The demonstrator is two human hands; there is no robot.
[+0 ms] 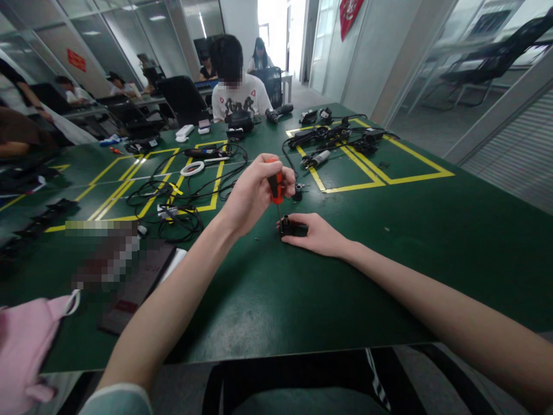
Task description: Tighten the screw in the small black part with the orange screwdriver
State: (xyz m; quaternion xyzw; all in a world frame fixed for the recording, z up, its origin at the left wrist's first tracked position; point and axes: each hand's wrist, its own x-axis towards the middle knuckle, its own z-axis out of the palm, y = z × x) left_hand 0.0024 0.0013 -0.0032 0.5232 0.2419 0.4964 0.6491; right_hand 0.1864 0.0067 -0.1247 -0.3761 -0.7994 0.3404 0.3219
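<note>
Left hand point(253, 193) fingers wrapped around orange screwdriver point(275, 187), shaft upright, tip pointing down at 6 o'clock into small black part point(294, 229). Right hand point(317, 233) at 3 o'clock of the part, fingers pinching it flat against green surface point(389, 259). Part's long axis runs 9-to-3.

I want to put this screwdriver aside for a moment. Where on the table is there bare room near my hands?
Bare green table lies right of the right hand, below the yellow tape lines. The strip toward the near edge between both forearms is also free. Left of the left hand it is crowded: tangled black cables and a dark flat item.
</note>
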